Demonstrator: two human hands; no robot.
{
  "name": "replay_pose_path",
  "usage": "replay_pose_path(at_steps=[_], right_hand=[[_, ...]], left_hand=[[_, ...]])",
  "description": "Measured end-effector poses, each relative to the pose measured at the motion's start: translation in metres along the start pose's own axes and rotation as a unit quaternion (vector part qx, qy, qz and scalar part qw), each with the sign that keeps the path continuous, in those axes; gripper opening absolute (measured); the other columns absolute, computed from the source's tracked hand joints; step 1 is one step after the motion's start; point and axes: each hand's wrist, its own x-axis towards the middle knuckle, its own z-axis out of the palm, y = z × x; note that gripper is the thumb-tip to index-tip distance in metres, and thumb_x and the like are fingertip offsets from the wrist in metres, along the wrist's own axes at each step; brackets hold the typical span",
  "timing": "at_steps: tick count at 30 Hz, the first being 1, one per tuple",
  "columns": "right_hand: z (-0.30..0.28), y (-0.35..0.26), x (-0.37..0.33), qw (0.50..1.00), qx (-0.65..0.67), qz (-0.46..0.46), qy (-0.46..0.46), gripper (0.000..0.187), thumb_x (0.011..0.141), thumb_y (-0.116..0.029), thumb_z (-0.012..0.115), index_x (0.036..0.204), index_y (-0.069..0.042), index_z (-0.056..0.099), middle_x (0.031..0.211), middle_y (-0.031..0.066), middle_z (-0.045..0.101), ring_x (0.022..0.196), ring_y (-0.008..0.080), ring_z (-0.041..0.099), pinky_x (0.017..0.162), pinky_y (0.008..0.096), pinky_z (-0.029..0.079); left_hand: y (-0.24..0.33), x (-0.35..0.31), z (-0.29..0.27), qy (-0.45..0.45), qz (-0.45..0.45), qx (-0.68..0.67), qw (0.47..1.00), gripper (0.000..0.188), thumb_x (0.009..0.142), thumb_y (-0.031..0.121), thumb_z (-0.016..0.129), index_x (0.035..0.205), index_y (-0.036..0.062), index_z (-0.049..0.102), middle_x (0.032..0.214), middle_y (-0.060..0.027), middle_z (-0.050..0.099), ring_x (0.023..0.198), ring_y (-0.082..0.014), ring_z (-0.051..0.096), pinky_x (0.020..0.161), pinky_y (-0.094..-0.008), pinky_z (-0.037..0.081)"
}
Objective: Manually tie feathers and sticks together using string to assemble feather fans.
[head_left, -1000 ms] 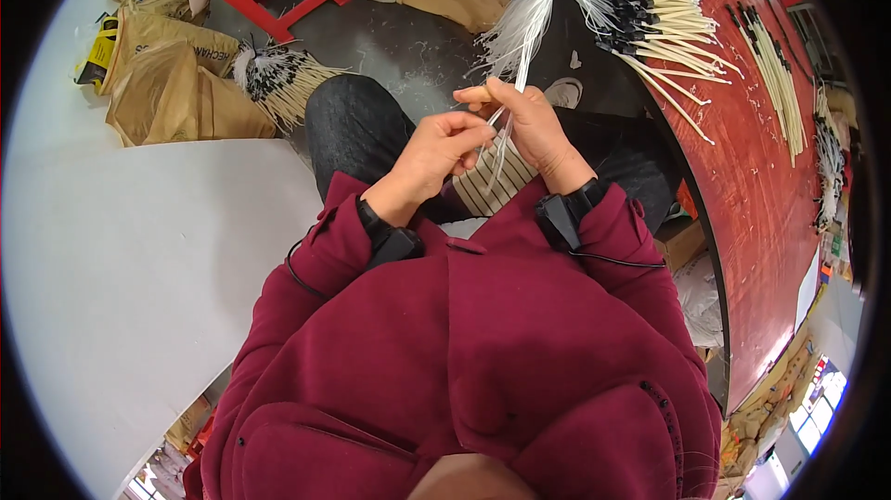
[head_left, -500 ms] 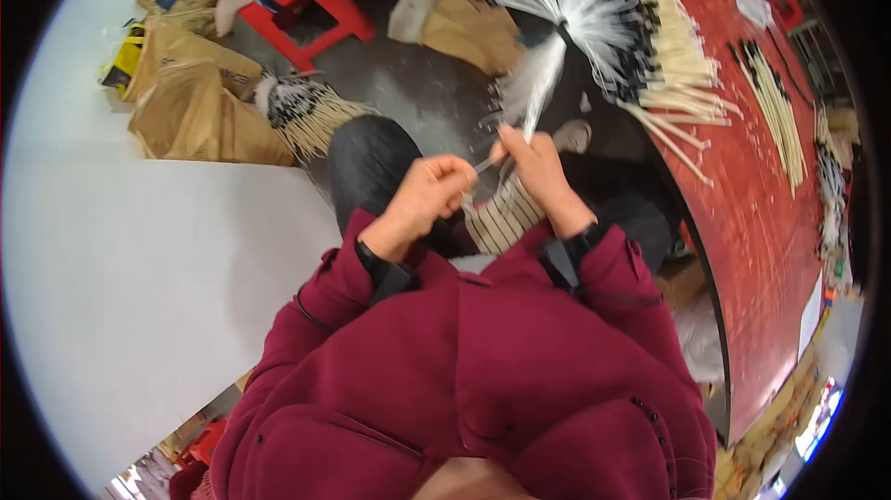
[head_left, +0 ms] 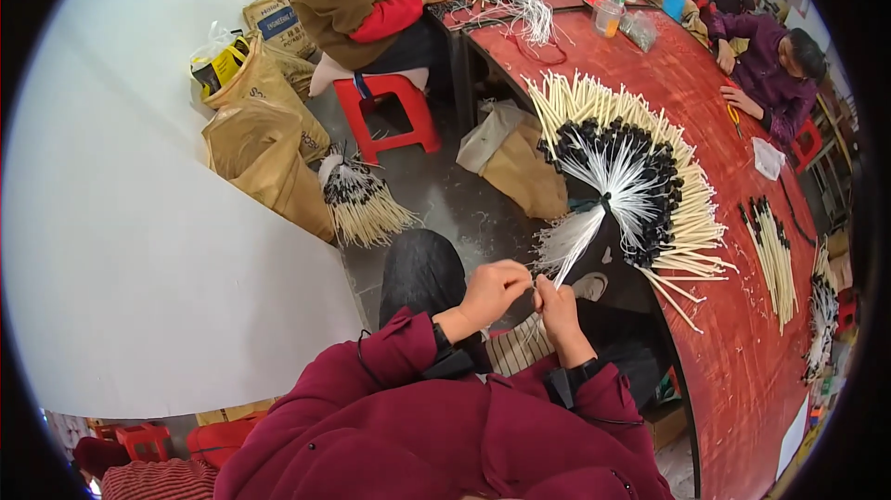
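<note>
A large fan of cream-coloured sticks [head_left: 691,189] with black ends lies along the table's near edge. White strings [head_left: 608,166] run from the black ends to a dark tie. Beyond the tie, the loose tail of strings [head_left: 571,238] hangs past the edge toward my lap. My right hand [head_left: 560,314] is closed around some of these strings, thumb on top. Just left of it, my left hand [head_left: 497,294] is closed in a pinch near the right thumb. What lies between its fingertips is too small to make out.
The red table [head_left: 733,379] curves along my right, with a smaller row of sticks [head_left: 772,254] on it. Another bundle [head_left: 367,203] lies on the floor by brown sacks [head_left: 264,166]. Two co-workers sit at the tables, one near a red stool [head_left: 385,115]. A white panel [head_left: 186,296] stands left.
My view has tilted up, bringing the co-workers and far table into sight. My left hand has come closer to my right, which keeps its hold on the strings.
</note>
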Motion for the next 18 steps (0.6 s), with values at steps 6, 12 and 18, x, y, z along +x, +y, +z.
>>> replay_pose_path(at_steps=[6,12,18], right_hand=[[0.0024,-0.0086,-0.0031,1.000,-0.009,-0.006,-0.025,0.048,0.094,-0.025,0.045,0.050,-0.008,0.044,0.049,-0.0010,0.041,0.047,0.0095,0.039,0.048,0.0250,0.030],[0.0011,-0.0073,-0.0023,0.999,-0.002,-0.002,-0.032,0.046,0.094,-0.025,0.046,0.051,-0.008,0.045,0.050,0.0003,0.044,0.048,0.0105,0.041,0.049,0.0253,0.032],[0.0029,-0.0094,-0.0037,0.999,0.007,0.005,-0.033,0.047,0.094,-0.026,0.045,0.051,-0.007,0.045,0.050,0.0011,0.045,0.049,0.0111,0.044,0.050,0.0253,0.034]], left_hand=[[0.0048,-0.0045,-0.0076,-0.133,0.088,0.205,0.966,0.007,0.077,0.008,0.063,0.082,0.0026,0.061,0.073,-0.0091,0.060,0.069,-0.0298,0.060,0.057,-0.0333,0.049],[0.0084,-0.0033,-0.0089,-0.123,0.050,0.179,0.975,0.008,0.078,0.009,0.062,0.078,0.0033,0.057,0.074,-0.0109,0.060,0.071,-0.0290,0.062,0.057,-0.0374,0.048],[0.0140,-0.0050,-0.0024,-0.073,-0.074,0.045,0.994,0.009,0.081,0.008,0.063,0.083,0.0020,0.057,0.069,-0.0121,0.061,0.053,-0.0211,0.061,0.050,-0.0323,0.047]])
